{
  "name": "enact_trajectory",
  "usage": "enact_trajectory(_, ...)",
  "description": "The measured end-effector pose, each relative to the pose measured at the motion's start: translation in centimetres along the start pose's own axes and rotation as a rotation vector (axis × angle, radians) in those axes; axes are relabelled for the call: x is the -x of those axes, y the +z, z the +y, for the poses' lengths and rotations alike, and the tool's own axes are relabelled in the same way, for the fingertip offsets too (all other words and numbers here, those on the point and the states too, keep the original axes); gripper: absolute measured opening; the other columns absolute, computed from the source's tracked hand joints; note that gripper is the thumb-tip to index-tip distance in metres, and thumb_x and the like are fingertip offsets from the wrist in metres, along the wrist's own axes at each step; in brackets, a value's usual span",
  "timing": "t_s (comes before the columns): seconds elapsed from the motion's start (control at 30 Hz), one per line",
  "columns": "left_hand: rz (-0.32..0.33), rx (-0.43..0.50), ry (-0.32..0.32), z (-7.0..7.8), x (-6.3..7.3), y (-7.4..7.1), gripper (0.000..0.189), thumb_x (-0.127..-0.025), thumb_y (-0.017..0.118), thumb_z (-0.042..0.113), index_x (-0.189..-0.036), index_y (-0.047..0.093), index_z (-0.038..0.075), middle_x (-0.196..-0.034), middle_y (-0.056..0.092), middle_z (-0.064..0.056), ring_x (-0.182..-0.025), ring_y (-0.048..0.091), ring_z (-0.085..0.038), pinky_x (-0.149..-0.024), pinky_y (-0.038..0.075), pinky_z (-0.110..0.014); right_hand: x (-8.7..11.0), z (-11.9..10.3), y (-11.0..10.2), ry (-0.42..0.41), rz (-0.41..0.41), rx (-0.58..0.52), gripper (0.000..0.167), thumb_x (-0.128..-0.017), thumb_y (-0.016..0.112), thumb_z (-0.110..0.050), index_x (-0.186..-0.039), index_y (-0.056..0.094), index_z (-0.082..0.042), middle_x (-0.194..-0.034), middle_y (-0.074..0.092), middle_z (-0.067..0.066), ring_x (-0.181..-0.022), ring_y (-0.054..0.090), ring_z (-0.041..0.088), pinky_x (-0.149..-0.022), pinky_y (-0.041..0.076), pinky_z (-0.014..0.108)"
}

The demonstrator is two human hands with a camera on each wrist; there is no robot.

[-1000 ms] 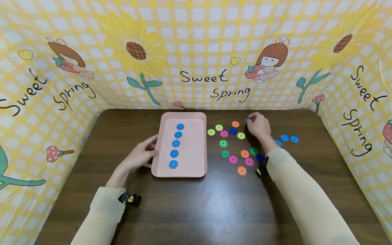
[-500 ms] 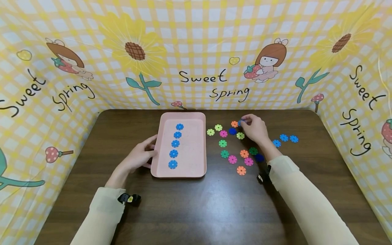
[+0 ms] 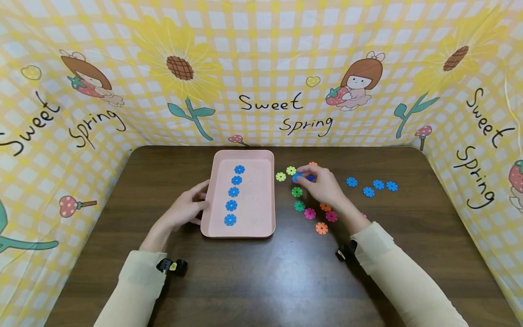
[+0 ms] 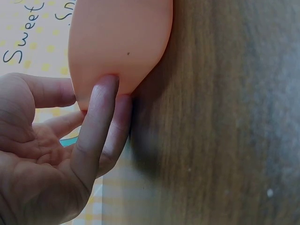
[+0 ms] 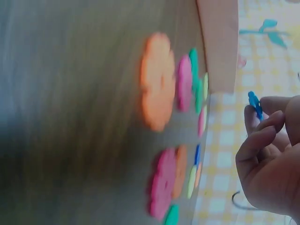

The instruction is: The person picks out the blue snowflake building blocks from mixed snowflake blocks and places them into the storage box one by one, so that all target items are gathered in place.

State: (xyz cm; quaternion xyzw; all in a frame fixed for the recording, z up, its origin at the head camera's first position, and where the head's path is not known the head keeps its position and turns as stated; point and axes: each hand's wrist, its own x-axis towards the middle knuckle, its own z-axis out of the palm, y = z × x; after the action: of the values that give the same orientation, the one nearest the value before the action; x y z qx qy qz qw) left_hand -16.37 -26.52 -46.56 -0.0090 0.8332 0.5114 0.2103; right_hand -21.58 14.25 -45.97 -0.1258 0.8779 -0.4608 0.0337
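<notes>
My right hand (image 3: 323, 184) pinches a blue notched plastic disc (image 5: 255, 104) between thumb and fingertips, raised above the loose discs right of the tray. My left hand (image 3: 185, 209) touches the left side of a pink tray (image 3: 267, 227), and the left wrist view shows fingers (image 4: 96, 126) against its outer wall. A column of several blue discs (image 3: 233, 192) lies inside the tray. Beneath and around the right hand lie a green disc (image 3: 296, 192), an orange disc (image 3: 321, 228) and a magenta disc (image 3: 309, 213). The hand and forearm cover part of this cluster.
Farther right, several blue discs (image 3: 378, 185) lie on the dark wooden table (image 3: 253, 281). Two yellow-green discs (image 3: 280, 176) sit close to the tray's right rim. A checked cloth (image 3: 261, 54) stands around the back and sides.
My right hand has moved left towards the tray with the blue disc in its fingers, uncovering another blue disc on the right. The left hand and tray keep their places.
</notes>
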Motion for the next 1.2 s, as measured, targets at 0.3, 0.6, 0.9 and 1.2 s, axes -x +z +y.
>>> enact_trajectory(0.3,-0.002,0.003,0.001,-0.1,0.0,0.0,0.07,-0.105,0.052,0.013,-0.167,0.021,0.02,-0.142,0.045,-0.028,-0.101,0.066,-0.036,-0.069,0.063,-0.045,1.6,-2.4,3.1,-0.096,-0.144,-0.08,0.026,-0.099,0.073,-0.025,-0.124,0.075,-0.015,-0.106,0.073,-0.003,-0.074,0.059,0.023,-0.058,0.046,0.031)
enact_trajectory(0.6,-0.003,0.0,0.003,0.0,0.0,0.1,0.069,-0.106,0.052,0.013,-0.168,0.021,0.019,-0.142,0.045,-0.029,-0.101,0.067,-0.035,-0.069,0.063,-0.045,2.7,-3.6,6.4,-0.14,-0.29,-0.089,0.021,-0.096,0.077,-0.021,-0.117,0.077,-0.018,-0.098,0.073,-0.007,-0.056,0.047,0.011,-0.05,0.038,0.024)
enact_trajectory(0.9,-0.002,-0.002,-0.005,0.1,0.1,0.0,0.07,-0.105,0.052,0.013,-0.168,0.021,0.019,-0.142,0.044,-0.028,-0.101,0.066,-0.035,-0.069,0.063,-0.045,2.6,-4.0,7.9,-0.157,-0.358,0.034,0.02,-0.095,0.078,-0.023,-0.115,0.078,-0.021,-0.096,0.074,-0.012,-0.068,0.061,0.008,-0.059,0.046,0.027)
enact_trajectory(1.2,-0.004,-0.005,-0.003,0.1,0.0,0.0,0.07,-0.105,0.052,0.013,-0.168,0.021,0.019,-0.143,0.044,-0.029,-0.102,0.066,-0.036,-0.069,0.063,-0.045,2.5,-4.6,8.5,-0.16,-0.422,0.183,0.021,-0.095,0.078,-0.027,-0.115,0.079,-0.019,-0.091,0.071,-0.014,-0.08,0.064,0.004,-0.073,0.055,0.027)
